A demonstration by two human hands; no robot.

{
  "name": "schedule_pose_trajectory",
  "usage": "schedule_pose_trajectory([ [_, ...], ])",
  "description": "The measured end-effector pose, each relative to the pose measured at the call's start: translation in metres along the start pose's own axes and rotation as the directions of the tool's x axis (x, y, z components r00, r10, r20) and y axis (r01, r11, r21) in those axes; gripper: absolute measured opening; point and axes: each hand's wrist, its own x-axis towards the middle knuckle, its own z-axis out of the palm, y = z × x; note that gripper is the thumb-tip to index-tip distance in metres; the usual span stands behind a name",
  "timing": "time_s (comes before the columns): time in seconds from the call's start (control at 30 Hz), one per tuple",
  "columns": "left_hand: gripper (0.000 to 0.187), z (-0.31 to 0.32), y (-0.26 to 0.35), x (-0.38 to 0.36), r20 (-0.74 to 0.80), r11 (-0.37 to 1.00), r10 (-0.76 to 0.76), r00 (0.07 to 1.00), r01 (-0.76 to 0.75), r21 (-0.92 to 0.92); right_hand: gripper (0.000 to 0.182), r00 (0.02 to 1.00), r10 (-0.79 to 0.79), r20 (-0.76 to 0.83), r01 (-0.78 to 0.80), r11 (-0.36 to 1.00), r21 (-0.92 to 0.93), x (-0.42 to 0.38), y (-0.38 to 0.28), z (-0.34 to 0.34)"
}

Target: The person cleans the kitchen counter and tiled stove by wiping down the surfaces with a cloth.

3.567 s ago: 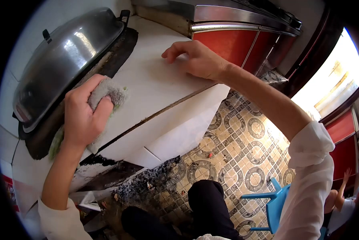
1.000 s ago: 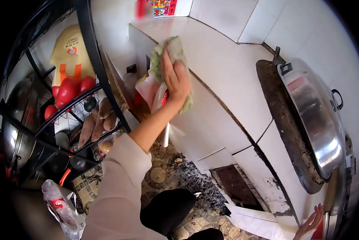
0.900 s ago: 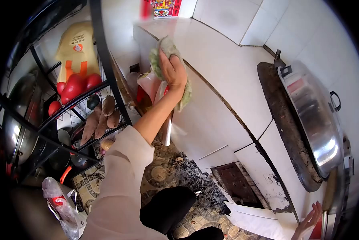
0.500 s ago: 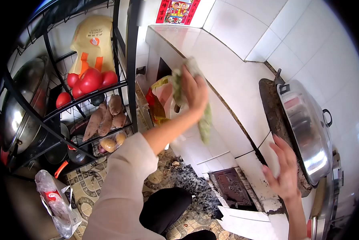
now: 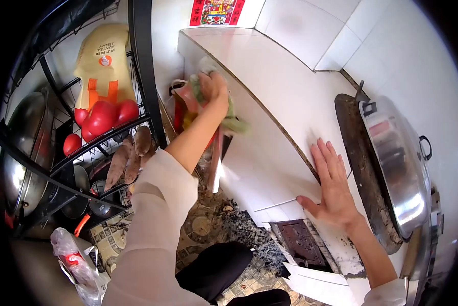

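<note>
My left hand (image 5: pixel 214 93) grips a green-and-white rag (image 5: pixel 234 123) against the front side of the white tiled stove counter (image 5: pixel 259 76). The rag hangs below the fingers and is blurred by motion. Just beyond that hand are a red and yellow bag (image 5: pixel 184 113) and other partly hidden items beside the stove wall. My right hand (image 5: pixel 332 191) rests with fingers spread on the counter's near edge, its thumb over the tiled front. Nothing is in it.
A large lidded metal pot (image 5: pixel 394 160) sits on the stove at right. On the left, a black wire rack (image 5: pixel 146 66) holds tomatoes (image 5: pixel 101 120), sweet potatoes (image 5: pixel 120 160) and pans. Ash (image 5: pixel 254 237) covers the floor by the stove door (image 5: pixel 300 244).
My left hand has moved left with the rag, deeper beside the stove. My right hand, raised before, has moved left onto the counter edge. The view has shifted slightly.
</note>
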Motion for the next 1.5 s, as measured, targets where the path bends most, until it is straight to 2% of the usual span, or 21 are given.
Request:
schedule_pose_trajectory([
  [0.03,0.044,0.001,-0.007,-0.006,0.002,1.000,0.004,1.000,-0.004,0.001,0.100,1.000,0.001,-0.019,-0.001,1.000,0.022,0.000,0.002,0.002],
  [0.1,0.045,-0.003,-0.026,-0.032,0.047,0.933,0.340,0.939,-0.343,0.108,0.099,1.000,-0.003,-0.010,0.003,1.000,0.015,0.000,0.003,0.004],
  [0.13,0.048,-0.008,-0.034,-0.056,0.110,0.908,0.412,0.905,-0.418,0.041,0.098,1.000,0.002,0.003,-0.002,1.000,0.002,0.001,0.003,0.002],
  [0.17,0.051,-0.010,-0.049,-0.072,0.125,0.852,0.495,0.860,-0.508,0.123,0.098,1.000,-0.019,-0.002,0.019,1.000,-0.004,0.002,0.005,0.001],
  [0.23,0.052,-0.026,-0.035,-0.110,0.255,0.889,0.418,0.872,-0.450,0.081,0.094,1.000,-0.005,-0.021,0.004,0.999,-0.051,0.003,0.007,0.001],
  [0.33,0.051,-0.030,-0.016,-0.141,0.274,0.907,0.320,0.907,-0.377,0.189,0.092,0.996,-0.070,-0.051,0.064,0.990,-0.126,0.019,0.006,0.000],
  [0.4,0.049,-0.028,-0.005,-0.154,0.370,0.938,0.253,0.894,-0.320,0.131,0.093,0.994,-0.101,-0.045,0.095,0.987,-0.133,0.030,0.008,0.007],
  [0.47,0.046,-0.016,-0.003,-0.153,0.217,0.914,0.324,0.921,-0.364,0.177,0.093,0.991,-0.109,-0.072,0.098,0.986,-0.137,0.036,0.011,0.012],
  [0.5,0.046,-0.007,-0.003,-0.144,0.148,0.930,0.275,0.950,-0.302,0.207,0.093,0.991,-0.111,-0.077,0.100,0.985,-0.138,0.036,0.011,0.012],
  [0.67,0.048,0.000,-0.003,-0.035,0.106,0.992,0.030,0.994,-0.042,0.115,0.091,0.996,-0.094,-0.012,0.093,0.995,-0.038,0.037,0.011,0.014],
  [0.77,0.044,-0.004,-0.007,0.003,0.065,0.998,0.008,0.998,-0.012,0.057,0.088,0.996,-0.085,-0.009,0.085,0.995,-0.044,0.038,0.010,0.013],
  [0.83,0.041,-0.005,-0.012,0.020,-0.088,0.985,0.022,0.996,-0.006,0.172,0.087,0.996,-0.090,0.000,0.090,0.994,-0.067,0.042,0.011,0.014],
  [1.0,0.033,-0.004,-0.043,0.061,-0.148,0.963,-0.106,0.983,0.139,0.231,0.087,0.995,-0.098,-0.025,0.094,0.990,-0.103,0.041,0.008,0.015],
  [1.07,0.027,-0.015,-0.059,0.037,0.024,0.856,0.217,0.976,-0.202,0.476,0.088,0.995,-0.098,-0.010,0.097,0.992,-0.078,0.042,0.007,0.013],
  [1.13,0.022,-0.024,-0.067,-0.003,0.069,0.837,0.302,0.951,-0.299,0.459,0.089,0.997,-0.075,0.017,0.076,0.993,-0.085,0.043,0.008,0.013],
  [1.2,0.022,-0.022,-0.053,-0.018,0.088,0.786,0.315,0.945,-0.311,0.534,0.090,0.997,-0.073,0.022,0.074,0.994,-0.075,0.043,0.006,0.015],
  [1.27,0.025,-0.006,-0.040,-0.003,-0.119,0.829,0.317,0.941,-0.213,0.517,0.091,0.998,-0.060,0.033,0.063,0.993,-0.100,0.043,0.005,0.013],
  [1.3,0.029,-0.006,-0.025,0.005,-0.121,0.837,0.241,0.963,-0.143,0.528,0.091,0.998,-0.058,0.040,0.062,0.992,-0.114,0.044,0.005,0.012],
  [1.4,0.030,-0.008,-0.030,0.008,-0.069,0.899,0.202,0.977,-0.157,0.410,0.091,0.998,-0.059,0.035,0.062,0.993,-0.100,0.042,0.006,0.012],
  [1.43,0.032,-0.012,-0.044,-0.003,-0.081,0.838,0.398,0.914,-0.326,0.438,0.091,0.997,-0.063,0.036,0.066,0.993,-0.100,0.042,0.007,0.013],
  [1.5,0.032,-0.013,-0.057,-0.010,-0.076,0.807,0.429,0.900,-0.344,0.480,0.091,0.997,-0.069,0.033,0.071,0.993,-0.092,0.043,0.005,0.016],
])
